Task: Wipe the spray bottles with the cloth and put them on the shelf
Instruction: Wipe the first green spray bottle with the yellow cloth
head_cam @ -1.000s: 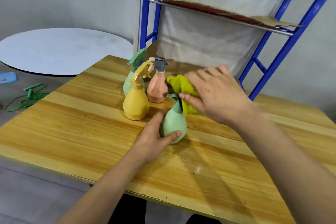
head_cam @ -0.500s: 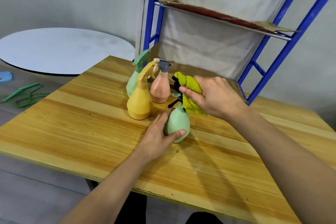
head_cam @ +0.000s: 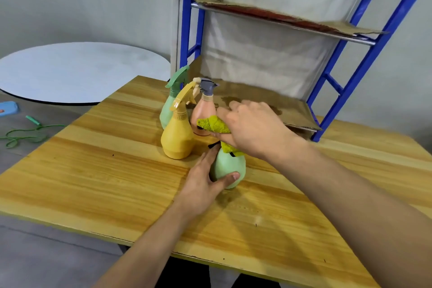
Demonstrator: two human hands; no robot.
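Right hand [head_cam: 252, 128]: clutching the cloth [head_cam: 214, 125], now lower over the near green bottle [head_cam: 230, 168] top.
Left hand [head_cam: 205, 182]: still gripping that bottle, just before the yellow bottle [head_cam: 178, 139].
Meaning: wiping underway; shelf [head_cam: 280, 15] unfilled.

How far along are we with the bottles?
Nothing shelved: the shelf holds no bottles. In hand: the left hand steadies the light green bottle while the right hand rubs its top with the cloth. Left: the yellow, pink and far green bottles.

Fuzzy yellow cloth [head_cam: 214, 125], smooth matt plastic bottles [head_cam: 230, 168] — glossy grained wood table [head_cam: 93, 170], blue-painted metal shelf [head_cam: 346, 82]
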